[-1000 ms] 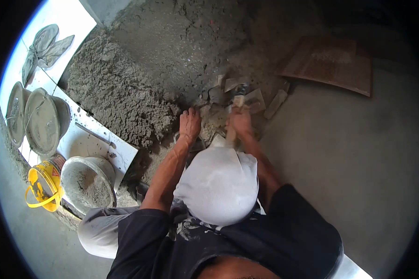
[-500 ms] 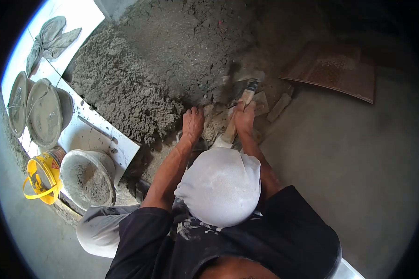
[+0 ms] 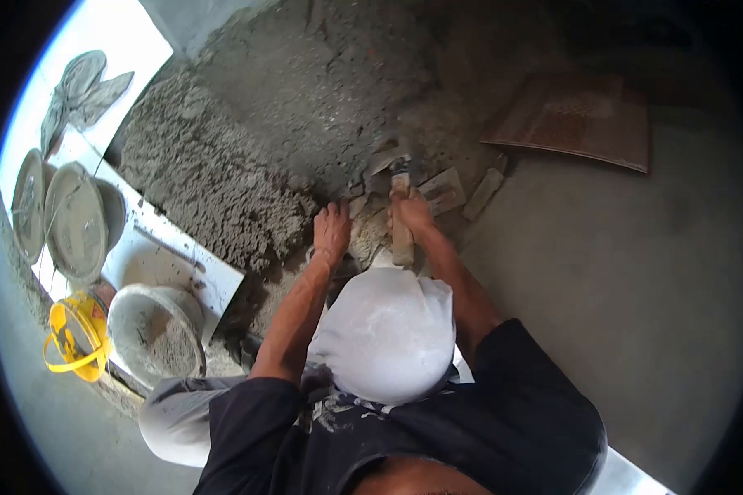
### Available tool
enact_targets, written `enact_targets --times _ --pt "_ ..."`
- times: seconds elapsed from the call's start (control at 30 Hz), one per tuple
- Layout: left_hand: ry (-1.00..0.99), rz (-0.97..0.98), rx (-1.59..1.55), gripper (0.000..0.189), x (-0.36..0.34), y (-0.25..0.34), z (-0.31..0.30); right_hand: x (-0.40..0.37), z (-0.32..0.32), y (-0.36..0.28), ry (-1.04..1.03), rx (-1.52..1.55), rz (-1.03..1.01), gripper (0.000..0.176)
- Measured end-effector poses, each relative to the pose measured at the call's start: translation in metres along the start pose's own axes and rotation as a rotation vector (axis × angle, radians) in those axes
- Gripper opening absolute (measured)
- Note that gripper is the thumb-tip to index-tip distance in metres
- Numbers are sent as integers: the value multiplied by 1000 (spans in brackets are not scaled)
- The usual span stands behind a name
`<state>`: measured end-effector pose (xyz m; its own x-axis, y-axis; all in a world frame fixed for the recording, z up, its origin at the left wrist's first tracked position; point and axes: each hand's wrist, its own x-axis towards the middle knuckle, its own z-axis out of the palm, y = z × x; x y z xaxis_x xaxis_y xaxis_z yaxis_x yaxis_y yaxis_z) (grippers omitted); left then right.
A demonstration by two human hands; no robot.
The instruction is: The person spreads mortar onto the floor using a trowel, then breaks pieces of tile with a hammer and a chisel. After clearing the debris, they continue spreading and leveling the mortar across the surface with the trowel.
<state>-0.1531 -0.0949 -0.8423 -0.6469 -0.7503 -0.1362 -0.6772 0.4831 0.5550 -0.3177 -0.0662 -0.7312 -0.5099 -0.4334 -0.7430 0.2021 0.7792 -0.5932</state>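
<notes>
Near the gray pile (image 3: 215, 165): the left hand (image 3: 332, 233) bent down, but I couldn't tell its grip.
Right hand (image 3: 413, 213): gripped a wooden handle (image 3: 402, 242).

A black short-sleeved shirt (image 3: 479, 429) with a rounded neckline (image 3: 417, 455) and whitish front markings (image 3: 334, 412), plus pale trousers (image 3: 177, 419).

There are two hands (image 3: 331, 235) (image 3: 413, 213), three grey buckets (image 3: 49, 175) (image 3: 114, 210) (image 3: 125, 322), one yellow bucket (image 3: 99, 327), one grey cloth (image 3: 85, 82) and one handled tool (image 3: 402, 235).
</notes>
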Motion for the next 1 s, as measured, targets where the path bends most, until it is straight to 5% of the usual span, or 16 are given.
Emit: enact_targets --times 0.13,0.33,0.4,0.47,0.63,0.67,0.7,0.73,0.77,0.8,0.87,0.9,0.97,1.0 --pt "-14 -11 27 49 0 2 -1 6 -3 6 125 102 -47 20" --pt "50 66 56 29 6 2 -5 7 -45 3 -154 47 23 23" --pt "20 87 86 24 1 -1 -6 9 -60 5 61 14 0 27" --pt "43 82 42 21 -2 -1 -12 50 -94 25 43 254 -64 31" --pt "-381 -83 -506 26 -2 10 -53 81 -153 20 237 362 -37 38" --pt "-370 -110 -501 26 -7 8 -52 97 -174 38 160 330 -70 39" --pt "-420 -223 -877 33 -12 8 -48 122 -198 65 84 302 -104 40" --pt "-453 -329 -1254 39 -15 8 -44 146 -220 87 342 -239 -166 41" --pt "-436 -342 -1244 39 -17 9 -42 161 -226 101 594 -779 -232 42" --pt "-479 -380 -1343 43 -15 11 -42 148 -211 91 579 -771 -246 42" --pt "-500 -424 -1437 47 -7 21 -46 111 -192 60 817 -893 -679 53" --pt "-528 -412 -1593 47 -7 30 -56 92 -166 39 790 -887 -700 53" --pt "-518 -425 -1755 47 -9 44 -78 49 -85 -1 238 -104 -184 52" --pt "-492 -450 -1755 45 -9 48 -86 28 -49 -7 75 0 -165 47"
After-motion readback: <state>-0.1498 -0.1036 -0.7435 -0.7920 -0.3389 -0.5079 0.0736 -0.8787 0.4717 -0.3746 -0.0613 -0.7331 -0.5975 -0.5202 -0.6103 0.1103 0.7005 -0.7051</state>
